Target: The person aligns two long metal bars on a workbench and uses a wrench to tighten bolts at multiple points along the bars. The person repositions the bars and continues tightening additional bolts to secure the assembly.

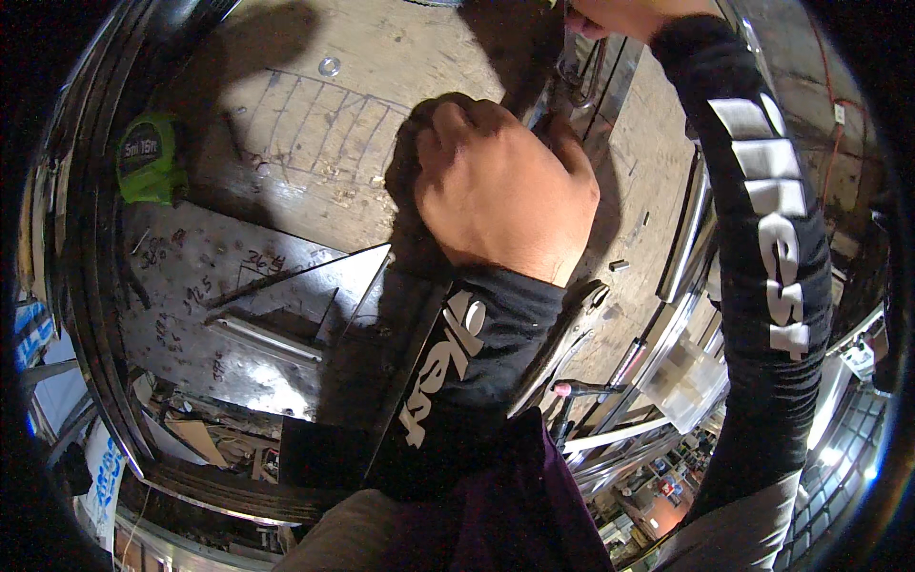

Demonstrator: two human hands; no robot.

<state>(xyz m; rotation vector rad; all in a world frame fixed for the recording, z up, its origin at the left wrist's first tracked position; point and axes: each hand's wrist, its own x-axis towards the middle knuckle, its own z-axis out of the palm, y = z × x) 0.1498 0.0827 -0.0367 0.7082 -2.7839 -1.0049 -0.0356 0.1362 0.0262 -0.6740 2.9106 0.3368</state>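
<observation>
From the left, I see the green tape measure lying apart on the scribbled workbench. My left hand is fisted, pressing a dark metal bar flat against the bench. I judge it should stay firm while my right hand, closed on something I cannot make out, works the top end.

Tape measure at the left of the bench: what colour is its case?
Bright green, seen clearly in the head view: the tape measure lies at the workbench's left edge.
</observation>
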